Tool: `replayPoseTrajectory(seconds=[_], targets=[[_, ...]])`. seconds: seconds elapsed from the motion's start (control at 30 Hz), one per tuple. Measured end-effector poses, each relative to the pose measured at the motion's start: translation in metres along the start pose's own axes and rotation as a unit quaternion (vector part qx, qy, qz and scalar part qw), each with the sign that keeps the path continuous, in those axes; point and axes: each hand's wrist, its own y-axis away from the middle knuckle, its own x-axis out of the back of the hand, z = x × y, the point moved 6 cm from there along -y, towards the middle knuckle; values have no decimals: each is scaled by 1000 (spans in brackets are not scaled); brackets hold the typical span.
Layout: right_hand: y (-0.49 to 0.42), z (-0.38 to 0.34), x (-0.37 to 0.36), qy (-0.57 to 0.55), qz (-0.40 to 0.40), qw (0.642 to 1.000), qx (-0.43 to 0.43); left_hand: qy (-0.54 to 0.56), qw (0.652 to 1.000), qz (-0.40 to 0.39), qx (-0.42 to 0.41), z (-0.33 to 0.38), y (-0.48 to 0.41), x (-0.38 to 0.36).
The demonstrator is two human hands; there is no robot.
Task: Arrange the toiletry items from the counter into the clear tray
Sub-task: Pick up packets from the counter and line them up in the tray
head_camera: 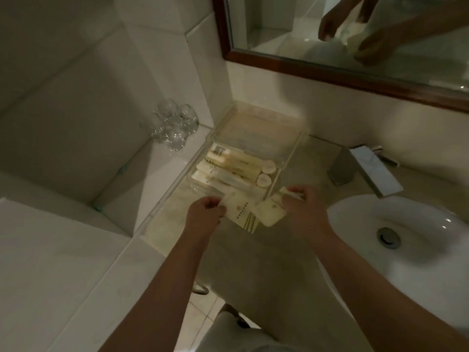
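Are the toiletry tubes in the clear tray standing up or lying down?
Lying down: the tubes rest side by side on the clear tray, caps pointing right.

Cream toiletry pkts at clear tray edge

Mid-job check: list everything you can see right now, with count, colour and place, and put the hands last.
clear tray: one, transparent, on the counter against the wall below the mirror
tubes: about three, cream, lying side by side inside the tray
packets: at least two, cream, at the tray's near end between the hands
glasses: several, clear, clustered on the ledge left of the tray
faucet: one, metallic, behind the sink
sink: one, white, right of the tray
mirror: one, dark wood frame, on the wall
left hand: gripping a packet
right hand: gripping another packet
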Motion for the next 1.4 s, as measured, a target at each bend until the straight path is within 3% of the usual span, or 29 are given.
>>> replayPoseTrajectory(seconds=[0.17, 0.5, 0.67, 1.2, 1.4], targets=[[-17, -2, -9, -24, 77, 996, -44, 1, 1000, -29, 0, 23, -54, 14], [-28, 3, -65, -52, 102, 988, -104, -43, 998, -35, -7, 42, -149, 38], [-46, -4, -88, -9, 122, 988, -90, -43, 999, -21, 2, 46, -174, 30], [-91, -15, -113, 125, 153, 979, -57, -239, 953, 69, -171, 67, -181, 9], [-91, -19, -114, 208, 157, 965, -38, -257, 946, 79, -180, 68, -186, 15]])
